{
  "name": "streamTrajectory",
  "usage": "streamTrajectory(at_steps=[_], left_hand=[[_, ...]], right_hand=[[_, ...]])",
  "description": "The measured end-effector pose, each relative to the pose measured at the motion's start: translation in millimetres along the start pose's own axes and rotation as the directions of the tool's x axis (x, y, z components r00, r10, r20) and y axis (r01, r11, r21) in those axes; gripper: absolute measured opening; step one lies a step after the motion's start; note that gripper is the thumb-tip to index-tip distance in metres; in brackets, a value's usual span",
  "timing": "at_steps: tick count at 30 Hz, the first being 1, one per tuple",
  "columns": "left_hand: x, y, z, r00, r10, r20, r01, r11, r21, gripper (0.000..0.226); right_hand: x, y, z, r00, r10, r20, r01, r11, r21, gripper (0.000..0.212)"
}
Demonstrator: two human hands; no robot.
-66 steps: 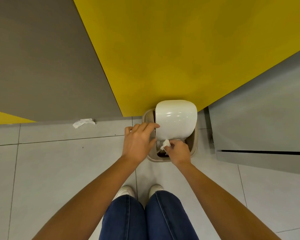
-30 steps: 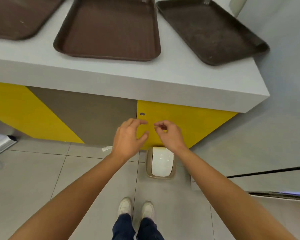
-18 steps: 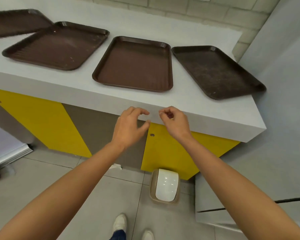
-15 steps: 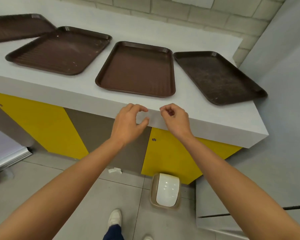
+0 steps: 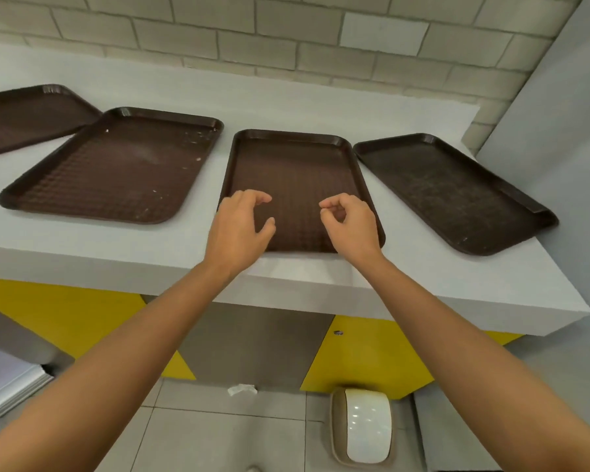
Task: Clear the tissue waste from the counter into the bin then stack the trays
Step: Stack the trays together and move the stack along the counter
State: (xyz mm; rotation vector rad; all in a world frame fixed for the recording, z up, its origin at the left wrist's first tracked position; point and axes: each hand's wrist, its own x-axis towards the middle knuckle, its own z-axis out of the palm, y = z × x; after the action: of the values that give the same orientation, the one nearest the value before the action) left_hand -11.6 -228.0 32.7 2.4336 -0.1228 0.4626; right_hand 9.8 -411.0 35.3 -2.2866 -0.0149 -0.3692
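Several empty brown trays lie side by side on the white counter (image 5: 321, 103): a middle tray (image 5: 297, 172), a right tray (image 5: 453, 189), a left tray (image 5: 116, 165) and a far-left tray (image 5: 24, 114) partly cut off. My left hand (image 5: 239, 229) and my right hand (image 5: 351, 223) hover over the near end of the middle tray, fingers loosely curled, holding nothing. The bin (image 5: 361, 425) with its white swing lid stands on the floor under the counter. A scrap of tissue (image 5: 242, 389) lies on the floor by the cabinet base.
Yellow and grey cabinet fronts (image 5: 365, 356) run below the counter. A tiled wall (image 5: 286, 35) backs the counter and a grey wall (image 5: 552, 97) closes the right side. A pale unit (image 5: 4, 379) sits at the lower left.
The view has risen from the bin to the counter. Both hands, empty after the tissue went into the bin, have lifted from below the counter edge to above the middle tray.
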Motion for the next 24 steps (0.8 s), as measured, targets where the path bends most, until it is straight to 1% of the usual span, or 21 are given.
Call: streamTrajectory(at_steps=[4,6,8,11,15,17,20,22,24], left_hand=[[28,-24,-3,0.995,-0.1,-0.009,0.1,0.995,0.017,0.04],[39,-35,0,0.994,-0.111,0.019,0.11,0.992,0.056,0.041],[50,-46,3,0.995,-0.096,0.038,0.093,0.992,0.082,0.042],[68,-60,6,0.995,-0.087,0.05,0.081,0.992,0.101,0.043],[89,-68,11,0.98,-0.136,0.144,0.121,0.987,0.111,0.047],[97,-72,14,0.97,-0.159,0.185,0.141,0.985,0.104,0.049],[106,-76,17,0.965,-0.192,0.178,0.172,0.978,0.122,0.052],[110,-77,19,0.957,-0.229,0.179,0.208,0.97,0.129,0.052],[112,-76,21,0.939,-0.271,0.212,0.237,0.956,0.173,0.052]], right_hand=[[18,7,13,0.996,0.066,-0.059,-0.069,0.996,-0.056,0.016],[30,11,17,0.993,0.094,-0.067,-0.101,0.99,-0.101,0.021],[45,16,19,0.993,0.109,-0.046,-0.115,0.979,-0.168,0.028],[65,21,24,0.992,0.128,0.013,-0.116,0.937,-0.33,0.04],[84,28,27,0.987,0.158,0.016,-0.132,0.876,-0.464,0.047],[91,33,27,0.981,0.196,0.0,-0.169,0.849,-0.5,0.049],[99,41,26,0.963,0.27,-0.01,-0.235,0.82,-0.521,0.049],[102,47,24,0.961,0.277,-0.024,-0.249,0.818,-0.519,0.047],[106,51,22,0.961,0.274,-0.047,-0.26,0.825,-0.503,0.044]])
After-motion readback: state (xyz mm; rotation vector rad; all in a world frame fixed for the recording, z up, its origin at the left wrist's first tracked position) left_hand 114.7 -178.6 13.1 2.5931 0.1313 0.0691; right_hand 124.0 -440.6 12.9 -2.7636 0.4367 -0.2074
